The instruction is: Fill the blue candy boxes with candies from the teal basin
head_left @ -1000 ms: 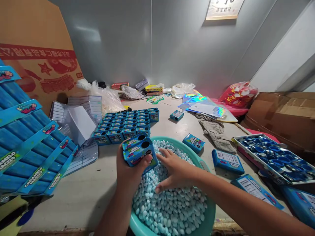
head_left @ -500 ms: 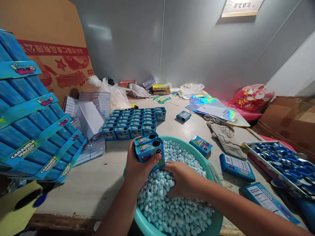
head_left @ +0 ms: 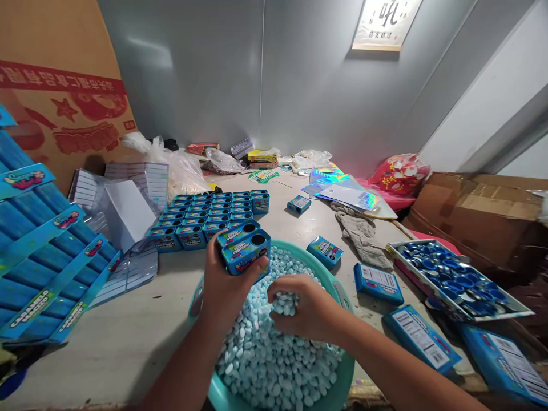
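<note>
Place: a packing workshop, I judge from my remote view.
Table (head_left: 107, 342): worn pale surface bearing blue tins (head_left: 209, 217) in close rows.
Basin (head_left: 329, 278): filled with loose sweets (head_left: 278, 365).
Tray (head_left: 496, 315): heaped with round blue caps (head_left: 454, 277).
Cartons (head_left: 64, 85): large, brown, at both sides; the left one printed in red.
Wall (head_left: 214, 85): plain grey panels with a hung scroll (head_left: 383, 25).

"CARAMELO MACIZO" marks the blue cardboard display trays (head_left: 45, 265) along the bench's (head_left: 111, 342) left edge and two rectangular blue tins (head_left: 246, 257); "吼", the white paper scroll (head_left: 385, 28); inverted "食品有限", the brown cardboard carton (head_left: 60, 105)
</note>
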`<act>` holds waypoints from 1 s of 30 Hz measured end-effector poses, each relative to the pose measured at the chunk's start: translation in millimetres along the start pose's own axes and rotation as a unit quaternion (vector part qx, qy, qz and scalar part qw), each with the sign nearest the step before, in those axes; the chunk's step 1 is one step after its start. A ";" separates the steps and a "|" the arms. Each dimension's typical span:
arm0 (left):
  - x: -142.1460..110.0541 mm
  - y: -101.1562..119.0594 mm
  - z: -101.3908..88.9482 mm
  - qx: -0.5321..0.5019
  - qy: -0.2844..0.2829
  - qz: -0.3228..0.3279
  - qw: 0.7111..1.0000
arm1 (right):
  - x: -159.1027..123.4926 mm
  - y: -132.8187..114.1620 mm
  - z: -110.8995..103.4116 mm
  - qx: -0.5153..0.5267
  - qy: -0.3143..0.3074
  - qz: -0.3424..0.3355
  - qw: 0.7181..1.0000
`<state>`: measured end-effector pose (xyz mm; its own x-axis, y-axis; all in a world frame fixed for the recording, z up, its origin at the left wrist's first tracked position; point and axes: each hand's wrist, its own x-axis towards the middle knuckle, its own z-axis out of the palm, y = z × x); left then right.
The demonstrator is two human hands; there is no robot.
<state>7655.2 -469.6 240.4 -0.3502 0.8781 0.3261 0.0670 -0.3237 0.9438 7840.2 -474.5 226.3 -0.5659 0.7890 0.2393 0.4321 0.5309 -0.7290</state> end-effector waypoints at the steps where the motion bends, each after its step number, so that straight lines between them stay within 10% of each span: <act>1: -0.7 -3.9 -0.8 0.020 -0.007 -0.002 1.000 | -1.9 -3.1 -3.4 0.028 0.017 0.014 0.999; 15: -17.3 -16.2 -15.6 0.044 -0.201 -0.029 0.978 | 52.7 -51.5 -29.7 0.462 0.235 -0.005 0.855; 30: -18.2 -26.3 -18.7 0.100 -0.253 0.003 0.962 | 57.2 -38.3 -12.0 0.423 0.290 0.023 0.858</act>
<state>7642.4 -483.6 208.6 0.1462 0.9520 0.2689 0.2633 -0.2994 0.9171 7799.8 -446.0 275.6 -0.0121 0.9544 0.2983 -0.3594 0.2743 -0.8920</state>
